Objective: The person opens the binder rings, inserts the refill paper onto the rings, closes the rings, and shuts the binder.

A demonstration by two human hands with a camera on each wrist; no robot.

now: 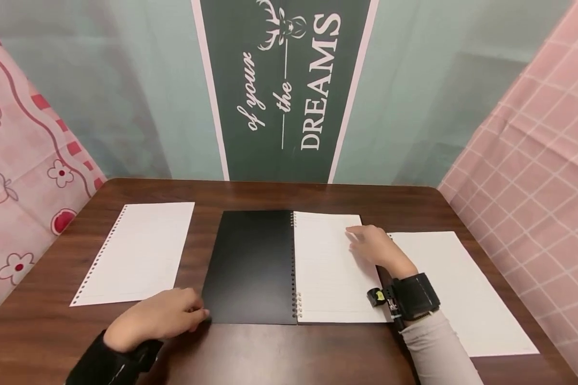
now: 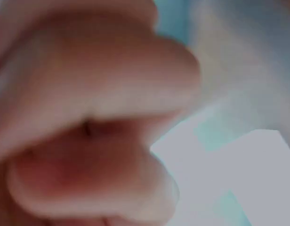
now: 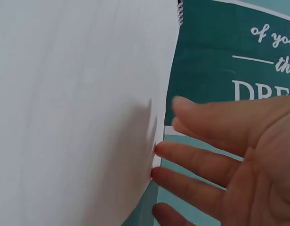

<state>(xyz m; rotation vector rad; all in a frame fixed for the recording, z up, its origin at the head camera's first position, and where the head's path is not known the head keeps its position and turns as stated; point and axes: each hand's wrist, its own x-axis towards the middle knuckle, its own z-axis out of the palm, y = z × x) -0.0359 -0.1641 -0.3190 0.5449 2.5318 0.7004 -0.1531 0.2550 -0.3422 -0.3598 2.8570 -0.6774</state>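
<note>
An open spiral notebook lies flat on the table, its black cover (image 1: pixel 250 267) on the left and its white lined page (image 1: pixel 329 267) on the right. My left hand (image 1: pixel 161 315) rests at the lower left corner of the cover, fingers loosely curled. Those fingers fill much of the left wrist view, with nothing seen between them. Over the page's right edge reaches my right hand (image 1: pixel 378 246). In the right wrist view its fingers are spread and fairly straight, with fingertips (image 3: pixel 164 148) right at the edge of the white page (image 3: pixel 79 103).
A loose white sheet with punched holes (image 1: pixel 137 251) lies left of the notebook. Another white sheet (image 1: pixel 455 289) lies to the right, partly behind the right forearm. Patterned cloths hang round the brown table (image 1: pixel 255 353), including a green cloth (image 1: pixel 279 155) with lettering.
</note>
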